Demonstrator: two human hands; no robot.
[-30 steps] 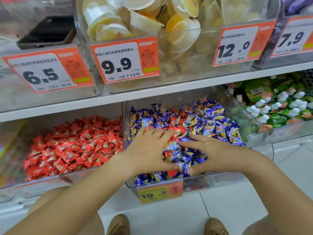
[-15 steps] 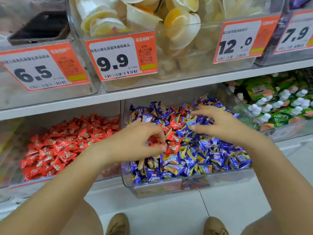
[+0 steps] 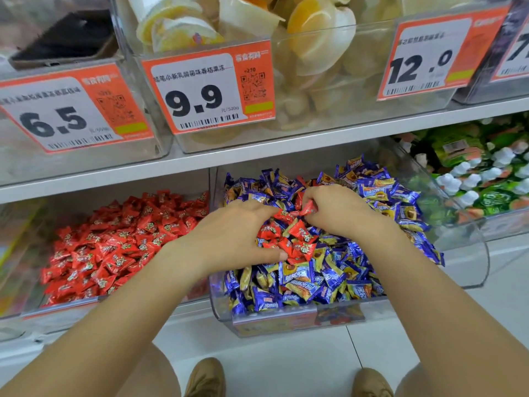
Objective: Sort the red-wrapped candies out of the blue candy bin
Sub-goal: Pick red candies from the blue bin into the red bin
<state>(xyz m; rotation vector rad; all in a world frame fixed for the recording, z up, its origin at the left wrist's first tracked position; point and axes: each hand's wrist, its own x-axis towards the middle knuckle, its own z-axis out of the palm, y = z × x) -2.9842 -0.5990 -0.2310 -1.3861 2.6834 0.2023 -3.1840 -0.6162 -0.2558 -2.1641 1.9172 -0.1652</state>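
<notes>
A clear bin (image 3: 274,320) on the lower shelf holds a heap of blue-wrapped candies (image 3: 329,277) with a cluster of red-wrapped candies (image 3: 297,239) on top near the middle. My left hand (image 3: 233,236) lies on the heap with fingers and thumb curled round the left side of that red cluster. My right hand (image 3: 342,212) is just behind it and pinches a single red candy (image 3: 309,208) between thumb and fingertips. Left of the blue bin is a bin full of red candies (image 3: 123,242).
A bin of green and white packets (image 3: 486,179) stands to the right. The shelf above carries clear bins of jelly cups (image 3: 309,53) with orange price tags (image 3: 209,90). Below are a white tiled floor and my shoes (image 3: 206,376).
My right hand has come in from the back right of the heap to the middle and taken a red candy. My left hand stays at the red cluster, more spread around it.
</notes>
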